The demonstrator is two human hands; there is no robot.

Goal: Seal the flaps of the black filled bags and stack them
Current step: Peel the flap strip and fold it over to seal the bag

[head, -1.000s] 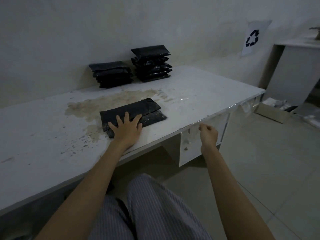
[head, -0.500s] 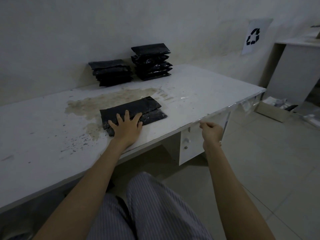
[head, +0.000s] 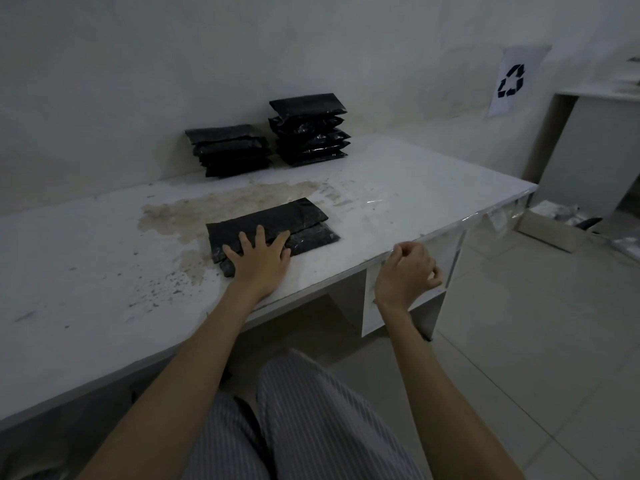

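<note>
We see a long white table [head: 398,188] that runs along a pale wall [head: 173,46], and its top carries a wide brownish stain [head: 194,211] with dark specks near the front. On the right there is a tiled floor [head: 536,323], a second white cabinet [head: 595,150], and a low cardboard box [head: 550,230] on the ground. A paper with a recycling sign [head: 512,81] hangs on the wall.

At the back of the table, against the wall, two stacks of black filled bags stand just beside each other: the left stack [head: 230,150] is lower, the right stack [head: 310,129] is higher.

Nearer to us, partly on the stain, lies one black bag [head: 277,220] flat, with its flap folded over the top. Our left hand [head: 258,263] rests flat on the near part of this bag, the fingers straight and spread, pressing it down to the table.

Our right hand [head: 405,271] is in the air just in front of the table edge, apart from the bag. Its fingers are curled in. It is possible that something thin is pinched between them, but we cannot tell this in the dim light.

Below, striped trousers [head: 311,427] cover our knees.
</note>
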